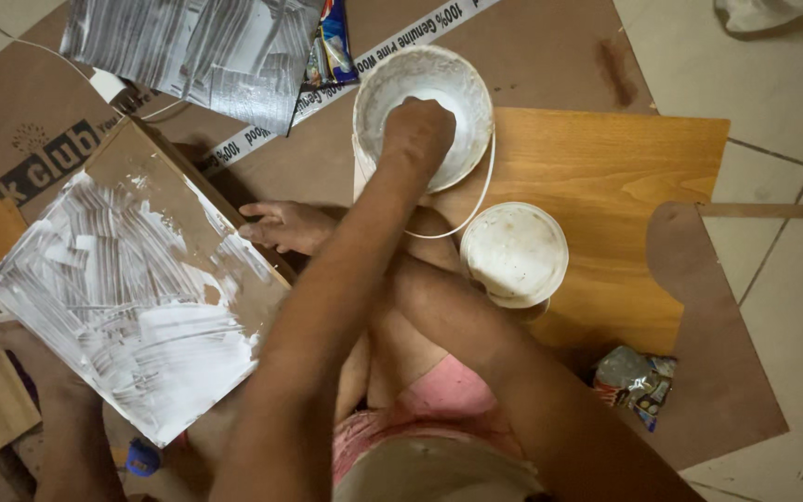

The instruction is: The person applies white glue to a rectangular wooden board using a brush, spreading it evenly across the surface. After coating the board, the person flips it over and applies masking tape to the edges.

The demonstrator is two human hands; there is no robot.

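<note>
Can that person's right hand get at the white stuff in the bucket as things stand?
Most likely yes. The right hand is inside the open white bucket. The round lid lies off beside it on the wooden panel, so nothing covers the mouth.

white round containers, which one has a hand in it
The larger bucket at the top with the wire handle; right hand reaches inside, smaller one is untouched.

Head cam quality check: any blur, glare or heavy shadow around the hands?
Head view: light is soft and even, with no hard glare, even on the white bucket. The hand in the bucket is slightly soft and shaded. The other hand on the white-smeared board sits in dim shadow. The forearms close to the camera look enlarged.
</note>
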